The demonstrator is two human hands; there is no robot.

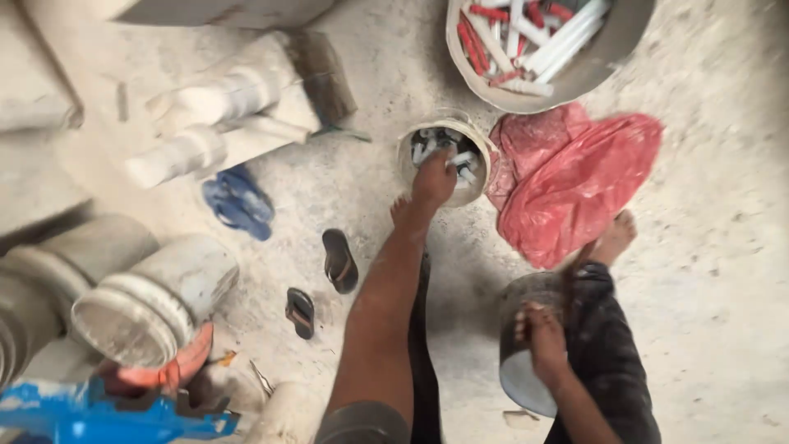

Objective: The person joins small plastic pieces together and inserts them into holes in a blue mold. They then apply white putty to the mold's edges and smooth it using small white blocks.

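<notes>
Both hands busy: my left hand (pixel 433 179) digs, fingers hidden, into the small white bucket of plastic pieces (pixel 445 156); my right hand (pixel 542 335) grips the grey metal pail (pixel 526 362), steadying it.

A small round white bucket (pixel 445 156) of pale tubes stands upright beside a tilted grey metal pot (pixel 526 353).

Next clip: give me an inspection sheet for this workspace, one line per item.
Surface: dusty concrete floor.
Job's things: small bucket of white pieces; metal can.
Clutter: large basin of white and red sticks, red plastic bag, sandals, blue cloth, white buckets.
Grippers: left hand reaches into the small bucket; right hand grips the can's rim.
Cables: nothing seen.
Surroundings: white moulded balusters, blue tool.
</notes>
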